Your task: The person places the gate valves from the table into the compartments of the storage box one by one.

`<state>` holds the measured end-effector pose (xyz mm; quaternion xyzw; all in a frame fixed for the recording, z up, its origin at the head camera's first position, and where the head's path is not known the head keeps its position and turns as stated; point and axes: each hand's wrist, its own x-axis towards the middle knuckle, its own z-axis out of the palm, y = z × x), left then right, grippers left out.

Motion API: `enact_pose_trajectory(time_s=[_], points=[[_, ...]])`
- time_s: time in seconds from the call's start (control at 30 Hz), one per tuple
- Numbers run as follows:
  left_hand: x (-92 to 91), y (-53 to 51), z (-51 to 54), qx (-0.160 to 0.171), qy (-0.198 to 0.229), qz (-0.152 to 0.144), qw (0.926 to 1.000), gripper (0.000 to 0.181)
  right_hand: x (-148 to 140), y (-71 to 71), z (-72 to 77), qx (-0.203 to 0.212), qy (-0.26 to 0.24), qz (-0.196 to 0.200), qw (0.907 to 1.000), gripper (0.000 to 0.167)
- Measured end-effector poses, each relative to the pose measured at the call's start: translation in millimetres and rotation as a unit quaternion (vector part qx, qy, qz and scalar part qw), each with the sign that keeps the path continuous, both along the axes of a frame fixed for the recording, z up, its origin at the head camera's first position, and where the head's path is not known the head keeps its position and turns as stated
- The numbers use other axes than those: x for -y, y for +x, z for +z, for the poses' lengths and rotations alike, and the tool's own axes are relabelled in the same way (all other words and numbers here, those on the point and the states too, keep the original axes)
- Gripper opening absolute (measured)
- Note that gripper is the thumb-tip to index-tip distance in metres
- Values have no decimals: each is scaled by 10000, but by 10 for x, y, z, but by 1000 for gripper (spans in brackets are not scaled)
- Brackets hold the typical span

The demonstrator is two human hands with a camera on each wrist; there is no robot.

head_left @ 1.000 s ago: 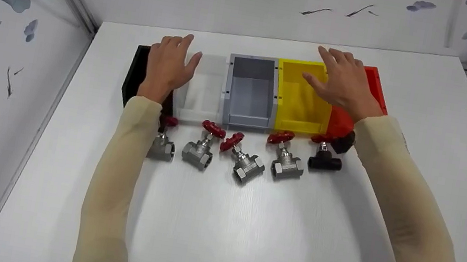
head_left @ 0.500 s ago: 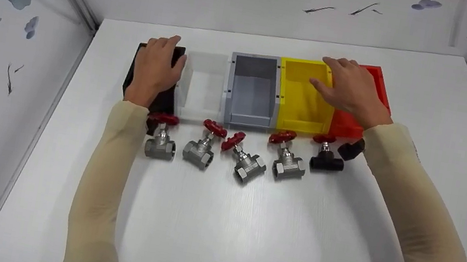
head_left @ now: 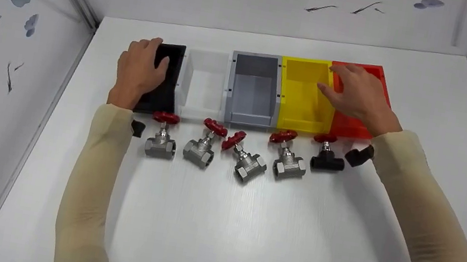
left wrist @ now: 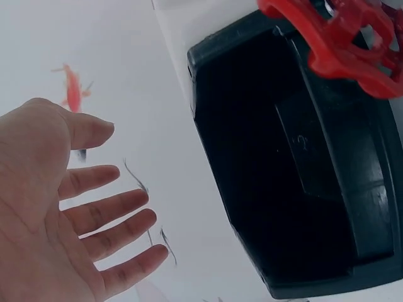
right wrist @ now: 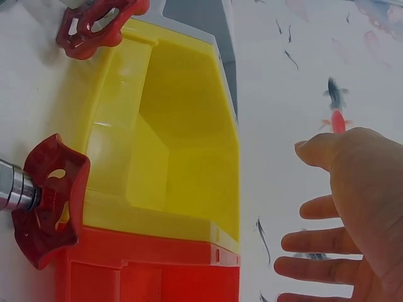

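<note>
My left hand (head_left: 139,69) hovers over the left side of the black bin (head_left: 166,84), fingers loosely spread and holding nothing. In the left wrist view, those fingers (left wrist: 116,220) are apart from the black bin (left wrist: 271,163). My right hand (head_left: 360,94) is over the red bin (head_left: 352,128), thumb toward the yellow bin (head_left: 306,91). The right wrist view shows that hand (right wrist: 359,220) relaxed and holding nothing, beside the yellow bin (right wrist: 189,157). Between the outer bins stand a white bin (head_left: 206,84) and a grey bin (head_left: 253,94).
Several metal valves with red handwheels, including one valve (head_left: 249,166) near the middle, lie before the bins. Right of them are a black-bodied valve (head_left: 327,162) and a black fitting (head_left: 359,155). Another black piece (head_left: 138,128) lies by the left sleeve. Printed panels surround the white table (head_left: 239,236).
My left hand has moved left from the white bin's edge across the black bin. My right hand has shifted slightly right and toward me. The bins and valves stay in place.
</note>
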<state>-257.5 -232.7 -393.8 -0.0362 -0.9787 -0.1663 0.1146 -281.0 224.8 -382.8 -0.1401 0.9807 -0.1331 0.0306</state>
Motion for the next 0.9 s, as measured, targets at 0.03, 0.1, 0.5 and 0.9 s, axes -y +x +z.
enact_pose_trajectory(time_s=[0.03, 0.1, 0.5, 0.9], points=[[14, 9, 2, 17, 12, 24, 10000, 50, -8, 7, -1, 1, -1, 2, 10000, 67], [47, 22, -2, 29, 21, 70, 10000, 50, -20, 19, -2, 22, -14, 12, 10000, 67], [227, 67, -45, 402, 102, 486, 9980, 53, -101, 95, -6, 46, -63, 148, 9999, 66], [323, 126, -83, 916, 63, 791, 9926, 55, -201, 240, -11, -143, -104, 182, 9997, 60]])
